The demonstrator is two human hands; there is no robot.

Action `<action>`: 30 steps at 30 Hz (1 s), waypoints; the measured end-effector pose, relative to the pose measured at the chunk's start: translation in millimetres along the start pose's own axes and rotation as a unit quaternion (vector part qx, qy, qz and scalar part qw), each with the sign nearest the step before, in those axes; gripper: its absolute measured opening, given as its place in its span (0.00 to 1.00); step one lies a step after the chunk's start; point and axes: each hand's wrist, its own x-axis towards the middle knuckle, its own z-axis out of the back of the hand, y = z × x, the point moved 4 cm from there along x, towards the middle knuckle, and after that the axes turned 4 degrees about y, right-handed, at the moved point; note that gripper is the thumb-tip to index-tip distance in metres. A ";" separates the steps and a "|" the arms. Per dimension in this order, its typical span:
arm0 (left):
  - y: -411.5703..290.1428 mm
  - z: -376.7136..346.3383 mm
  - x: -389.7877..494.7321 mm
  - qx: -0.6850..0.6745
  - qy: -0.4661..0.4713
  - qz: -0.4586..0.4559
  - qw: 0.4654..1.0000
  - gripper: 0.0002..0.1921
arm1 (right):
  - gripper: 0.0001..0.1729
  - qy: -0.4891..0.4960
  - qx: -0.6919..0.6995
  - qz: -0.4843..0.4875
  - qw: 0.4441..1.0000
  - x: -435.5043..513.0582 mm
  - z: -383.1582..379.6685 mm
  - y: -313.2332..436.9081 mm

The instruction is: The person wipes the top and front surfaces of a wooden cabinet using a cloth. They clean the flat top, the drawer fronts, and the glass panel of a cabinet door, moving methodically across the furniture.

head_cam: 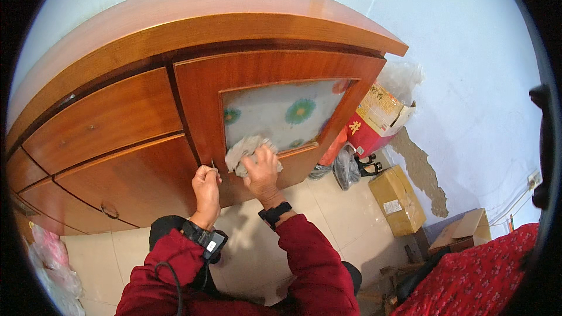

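My right hand [263,173] presses a crumpled light grey cloth [248,149] against the lower left corner of the glass panel [272,114] in a wooden cabinet door [197,92]. Green flower shapes decorate the pale panel. Left of it, my left hand [207,188] has its fingers closed on a small metal door handle [213,164] at the door's left edge; the fingers hide most of it. The wooden cabinet [246,26] extends to the left with a drawer front [105,118] and more doors, one with a ring pull [109,211].
Right of the cabinet are plastic bags [346,166], a red and yellow carton [373,114] and a taped cardboard box [397,202]. An open cardboard box [461,232] and red patterned fabric [474,272] lie at the lower right. More plastic bags [55,259] lie at the lower left.
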 end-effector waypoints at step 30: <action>0.8 1.5 -2.2 -0.006 -0.003 0.003 1.000 0.09 | 0.28 0.000 -0.062 -0.143 0.988 -40.4 5.7 -81.6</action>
